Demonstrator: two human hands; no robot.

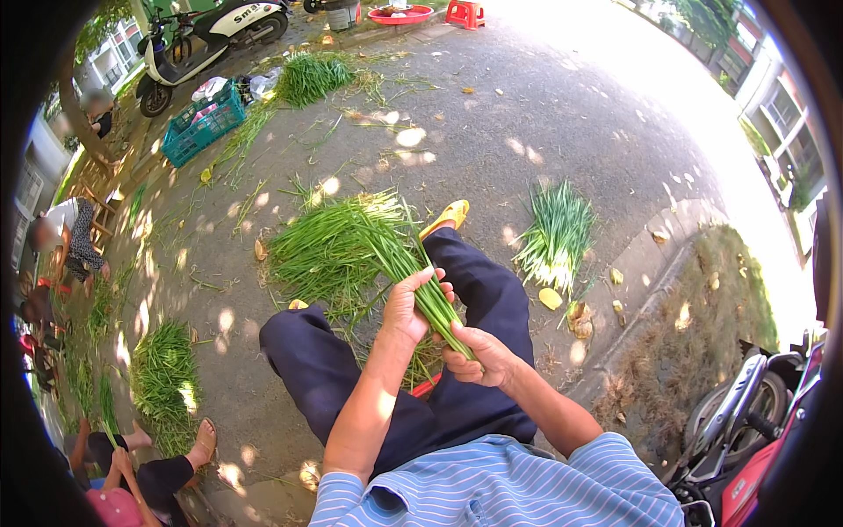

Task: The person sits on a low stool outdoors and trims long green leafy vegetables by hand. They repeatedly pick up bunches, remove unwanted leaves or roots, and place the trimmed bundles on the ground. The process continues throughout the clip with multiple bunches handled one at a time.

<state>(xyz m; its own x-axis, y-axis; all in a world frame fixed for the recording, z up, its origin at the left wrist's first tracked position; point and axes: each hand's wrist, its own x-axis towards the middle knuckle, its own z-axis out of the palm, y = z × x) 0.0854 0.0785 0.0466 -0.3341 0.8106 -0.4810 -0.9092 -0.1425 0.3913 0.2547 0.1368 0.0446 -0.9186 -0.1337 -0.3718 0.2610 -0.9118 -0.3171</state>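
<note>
A bundle of long green stalks [436, 304], apparently Chinese chives, lies slantwise across both hands above my lap. My left hand [407, 308] grips it midway, with the thumb on top. Near the lower, paler ends, my right hand [482, 357] closes around the stalks. Past the left hand, the leafy tops reach over a loose pile of the same greens [316, 253] on the pavement between my feet. To the right, a neater bunch [556, 230] rests with white ends towards me. Part of a red object [427, 385] shows beneath my legs.
A teal plastic crate [204, 125] and another heap of greens [313, 79] are at the far left. At lower left, a seated person [125, 474] holds stalks beside a green pile [164, 375]. A kerb [632, 323] and a parked motorcycle [751, 421] border the right.
</note>
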